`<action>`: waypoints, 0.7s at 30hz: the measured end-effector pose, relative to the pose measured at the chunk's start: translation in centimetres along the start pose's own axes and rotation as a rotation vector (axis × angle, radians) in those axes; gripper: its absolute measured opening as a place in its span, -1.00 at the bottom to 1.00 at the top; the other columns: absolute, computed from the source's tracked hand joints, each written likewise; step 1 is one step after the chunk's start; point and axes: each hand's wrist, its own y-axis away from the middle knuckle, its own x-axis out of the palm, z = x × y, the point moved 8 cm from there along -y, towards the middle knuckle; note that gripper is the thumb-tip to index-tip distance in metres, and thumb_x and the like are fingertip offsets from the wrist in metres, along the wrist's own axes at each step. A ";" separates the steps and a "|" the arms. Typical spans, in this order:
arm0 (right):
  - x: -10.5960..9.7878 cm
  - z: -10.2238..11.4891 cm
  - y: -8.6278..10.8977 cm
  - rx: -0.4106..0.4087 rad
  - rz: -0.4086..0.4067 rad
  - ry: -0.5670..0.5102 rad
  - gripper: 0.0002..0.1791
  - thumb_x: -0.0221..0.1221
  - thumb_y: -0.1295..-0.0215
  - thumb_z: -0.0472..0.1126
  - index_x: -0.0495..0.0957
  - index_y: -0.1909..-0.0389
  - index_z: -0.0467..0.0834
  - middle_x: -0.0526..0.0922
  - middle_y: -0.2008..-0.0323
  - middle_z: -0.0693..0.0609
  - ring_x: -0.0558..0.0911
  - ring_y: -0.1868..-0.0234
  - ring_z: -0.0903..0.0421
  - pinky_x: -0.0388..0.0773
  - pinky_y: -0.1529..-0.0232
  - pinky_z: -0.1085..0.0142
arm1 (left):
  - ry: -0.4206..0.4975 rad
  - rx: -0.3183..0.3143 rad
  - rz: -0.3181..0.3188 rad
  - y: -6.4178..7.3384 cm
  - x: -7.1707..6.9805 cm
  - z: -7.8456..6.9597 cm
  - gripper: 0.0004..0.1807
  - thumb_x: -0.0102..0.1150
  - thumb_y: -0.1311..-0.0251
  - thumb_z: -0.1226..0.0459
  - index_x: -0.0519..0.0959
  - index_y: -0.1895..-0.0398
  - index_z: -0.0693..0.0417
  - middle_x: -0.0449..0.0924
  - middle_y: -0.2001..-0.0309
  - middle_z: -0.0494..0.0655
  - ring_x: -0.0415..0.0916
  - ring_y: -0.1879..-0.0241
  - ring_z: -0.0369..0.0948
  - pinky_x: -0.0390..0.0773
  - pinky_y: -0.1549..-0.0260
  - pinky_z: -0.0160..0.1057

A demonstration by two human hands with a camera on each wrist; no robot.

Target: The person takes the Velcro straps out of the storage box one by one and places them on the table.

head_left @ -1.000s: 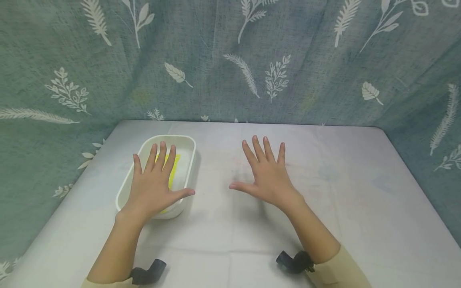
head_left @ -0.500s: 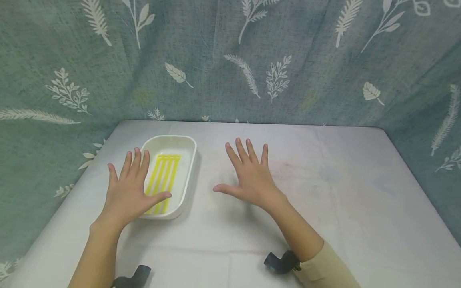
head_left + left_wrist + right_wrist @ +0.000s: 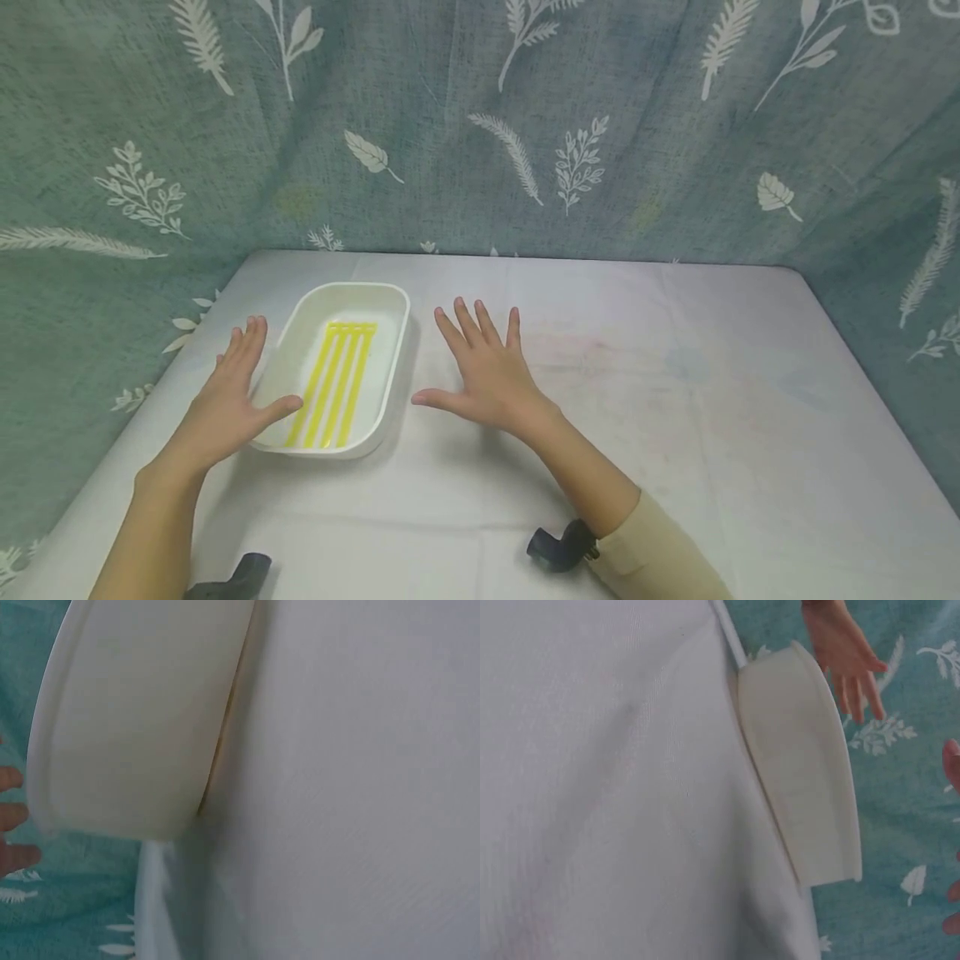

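A white oblong tub (image 3: 385, 358) stands at the left of the table, with several yellow strips (image 3: 357, 383), joined at their far end, inside it. My left hand (image 3: 225, 408) hovers by the tub's left side, fingers straight and thumb out over the near left rim. To the right of the tub, my right hand (image 3: 483, 379) is held in the air, fingers spread and holding nothing. The tub's outer wall (image 3: 135, 727) fills much of the left wrist view, fingertips (image 3: 13, 816) at the edge. In the right wrist view, the left hand (image 3: 844, 649) appears beyond the tub (image 3: 799, 765).
A white cloth (image 3: 675, 433) covers the table. Behind and at the sides hangs a blue-green leaf-print curtain (image 3: 450, 192). A black curved wrist piece (image 3: 558, 550) sits at the right forearm, and a similar black piece (image 3: 236, 579) at the left.
Both hands have moved left. The left hand has passed from over the tub to its left side and turned, uncovering the yellow strips. The right hand has come closer to the tub.
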 end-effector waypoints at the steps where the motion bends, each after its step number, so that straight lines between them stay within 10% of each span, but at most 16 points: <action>1: 0.1 0.1 -0.1 0.000 0.003 -0.014 0.08 -0.03 -0.09 0.52 -0.15 -0.50 0.05 -0.15 -0.50 -0.06 -0.19 -0.50 -0.07 -0.44 -0.34 -0.29 | 0.059 -0.018 0.028 0.0 0.0 0.4 0.12 0.25 -0.16 0.10 -0.43 -0.48 -0.20 -0.55 -0.50 -0.11 -0.66 -0.45 -0.03 -0.44 -0.28 0.36; 9: 1.3 0.6 -0.8 0.022 0.032 -0.129 0.04 -0.02 -0.12 0.48 -0.13 -0.50 0.05 -0.11 -0.50 -0.05 -0.12 -0.50 -0.06 -0.44 -0.35 -0.28 | 0.293 -0.098 0.239 0.0 0.4 4.1 0.06 0.13 -0.27 0.28 -0.50 -0.44 -0.41 -0.62 -0.49 -0.15 -0.32 -0.36 0.43 0.03 -0.20 0.37; 15: 2.4 0.8 -1.4 0.069 0.052 -0.290 0.00 0.01 -0.15 0.43 -0.11 -0.50 0.08 -0.08 -0.50 -0.04 -0.07 -0.50 -0.05 -0.48 -0.36 -0.24 | 0.329 -0.022 0.239 -0.6 0.5 5.6 0.00 0.10 -0.27 0.37 -0.36 -0.49 -0.36 -0.28 -0.52 0.03 -0.05 -0.31 -0.65 0.28 0.07 -0.70; 21: 4.0 1.0 -2.1 0.106 0.100 -0.494 -0.03 0.04 -0.17 0.39 -0.13 -0.50 0.15 -0.09 -0.50 0.01 -0.05 -0.49 0.00 -0.27 -0.40 -0.20 | 0.424 -0.059 0.282 -1.3 0.9 7.3 -0.06 0.07 -0.27 0.39 -0.28 -0.51 -0.30 -0.14 -0.49 0.13 0.15 -0.12 -0.73 0.41 0.07 -0.58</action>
